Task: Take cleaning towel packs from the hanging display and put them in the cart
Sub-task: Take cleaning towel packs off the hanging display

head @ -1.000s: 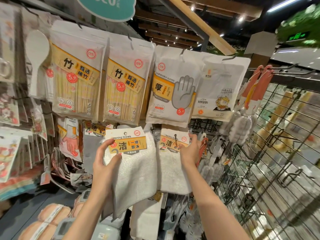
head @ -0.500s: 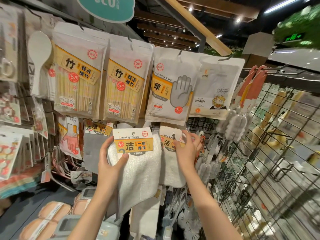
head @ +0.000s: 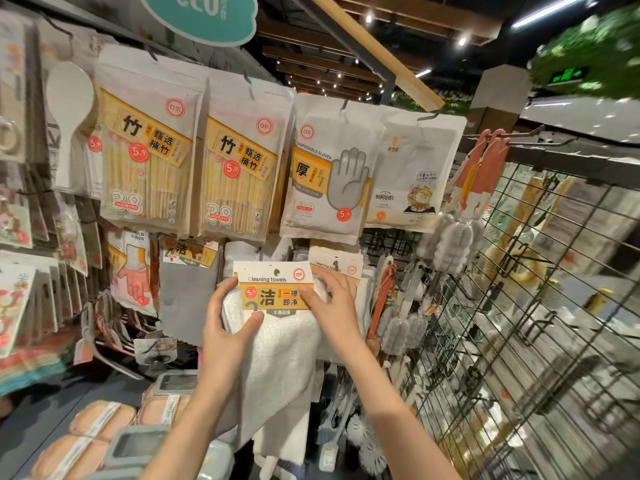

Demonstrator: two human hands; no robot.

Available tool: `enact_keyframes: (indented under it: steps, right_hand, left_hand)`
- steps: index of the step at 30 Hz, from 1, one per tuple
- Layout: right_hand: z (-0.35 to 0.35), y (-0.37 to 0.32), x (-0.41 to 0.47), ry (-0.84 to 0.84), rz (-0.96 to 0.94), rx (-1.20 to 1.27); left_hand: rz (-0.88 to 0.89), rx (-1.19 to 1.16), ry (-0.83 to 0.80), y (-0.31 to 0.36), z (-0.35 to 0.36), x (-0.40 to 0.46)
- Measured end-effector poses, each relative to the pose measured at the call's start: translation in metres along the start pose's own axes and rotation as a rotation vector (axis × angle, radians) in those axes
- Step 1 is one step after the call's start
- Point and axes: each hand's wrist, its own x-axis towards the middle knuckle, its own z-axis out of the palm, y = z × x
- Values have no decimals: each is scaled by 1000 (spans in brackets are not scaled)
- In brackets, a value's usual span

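A white cleaning towel pack with an orange and white "Cleaning towels" card is off its hook, in front of the hanging display. My left hand grips its left edge, thumb across the front below the card. My right hand pinches the right end of the card, thumb on the label. Behind it a second white towel pack hangs on its hook, mostly covered by my right hand and the held pack. A grey towel pack hangs to the left. The cart is not in view.
Above hang bamboo chopstick bags and a disposable gloves bag. Bottle brushes hang to the right beside a black wire grid panel. Sponges lie on the low shelf at bottom left.
My left hand has carried the held pack up and to the right, over the hanging one. My right hand has shifted from the hanging pack's card onto the held pack's card.
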Motion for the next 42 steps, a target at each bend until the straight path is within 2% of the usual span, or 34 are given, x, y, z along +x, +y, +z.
enact_keyframes:
  steps: [5,9,17,24,29,34,42]
  right_hand:
    - [-1,-3,-3,31,25,121]
    - [1,-11,-9,-22,9,283]
    - [-8,-6,-9,-50,7,284]
    - [-20,7,-4,28,51,293]
    - [-30,26,-1,92,64,305]
    - [-38,38,5,202,119,377]
    - [-37,59,30,304,167,279]
  left_hand:
    - [-30,-20,43,-4,-3,2]
    - [-15,-31,43,-1,-2,1]
    - [-68,-184,2,-1,-4,1]
    - [-123,-332,-7,1,0,10]
    - [-10,-200,-22,-5,-3,16]
    - [8,-186,-9,-9,-5,22]
    - [42,-73,37,-11,-16,28]
